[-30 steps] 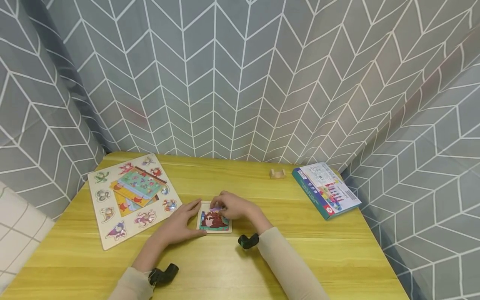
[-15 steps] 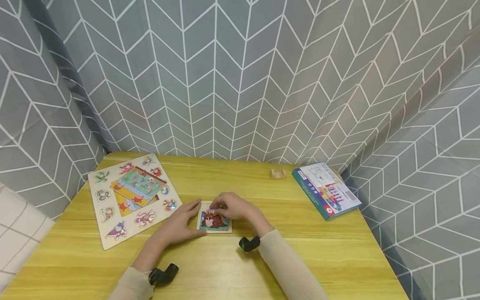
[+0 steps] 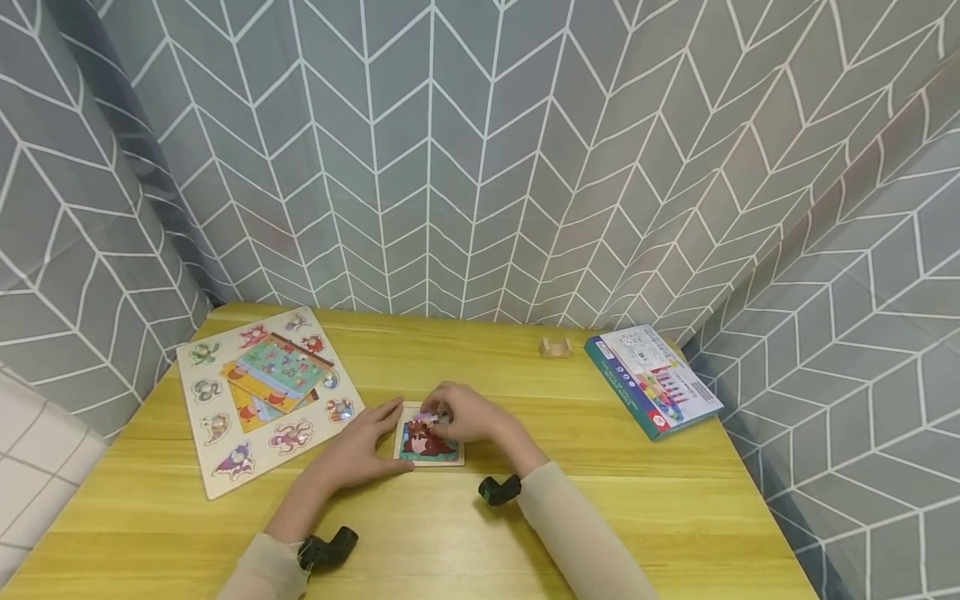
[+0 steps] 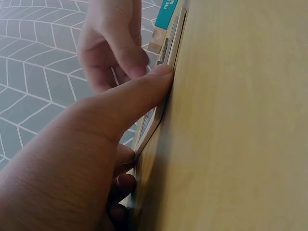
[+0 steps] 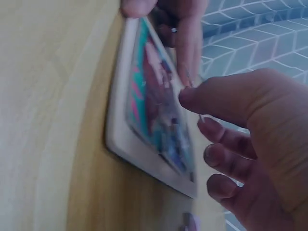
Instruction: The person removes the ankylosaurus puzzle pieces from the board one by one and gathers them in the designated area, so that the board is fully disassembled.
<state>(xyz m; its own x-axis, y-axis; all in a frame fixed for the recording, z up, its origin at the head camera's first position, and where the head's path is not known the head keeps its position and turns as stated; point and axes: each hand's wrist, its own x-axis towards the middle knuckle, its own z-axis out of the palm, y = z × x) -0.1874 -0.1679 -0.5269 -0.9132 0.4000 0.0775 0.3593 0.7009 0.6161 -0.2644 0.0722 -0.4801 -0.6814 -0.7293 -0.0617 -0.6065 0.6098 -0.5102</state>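
Here, our right hand [image 3: 467, 415] pinches a thin puzzle piece [image 3: 428, 417] between thumb and finger, over the far part of the small framed puzzle [image 5: 121, 103], while our left hand [image 3: 356, 454] spreads along its left side, thumb at the near edge. We'd do best to hold the piece level, settle it gently and brace the frame lightly. The larger board [image 3: 260, 448] crowds our left knuckles; nearer us and toward the box [image 3: 652, 379], the table [image 3: 420, 533] gives more room.
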